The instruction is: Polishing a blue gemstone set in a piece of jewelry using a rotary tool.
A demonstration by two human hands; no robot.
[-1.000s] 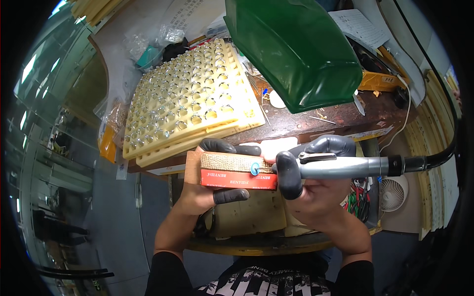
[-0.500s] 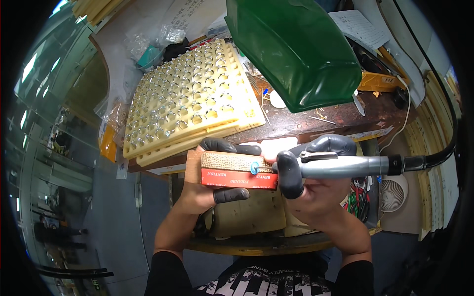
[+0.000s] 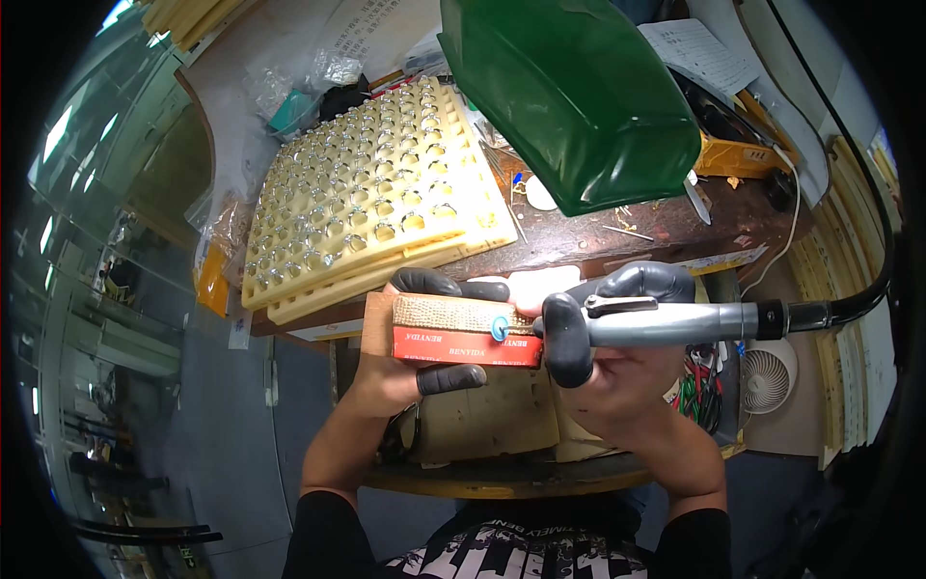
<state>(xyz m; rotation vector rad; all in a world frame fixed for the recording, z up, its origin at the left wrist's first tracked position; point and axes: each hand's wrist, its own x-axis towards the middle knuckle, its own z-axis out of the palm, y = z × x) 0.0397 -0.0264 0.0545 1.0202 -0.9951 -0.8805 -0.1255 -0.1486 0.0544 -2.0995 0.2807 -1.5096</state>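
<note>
Left fingers (image 3: 424, 282) pinch a red-and-tan rectangular block (image 3: 453, 347), seemingly steadying it. Right fingers (image 3: 567, 347) clasp a silver cylindrical handpiece (image 3: 666, 329), round blue disc (image 3: 500, 328) at nine o'clock.

The left hand (image 3: 388, 378) clasps between thumb and fingers. Just beside it, the right hand (image 3: 619, 374) grips, curled. Both forearms (image 3: 335, 446) angle inward.
</note>
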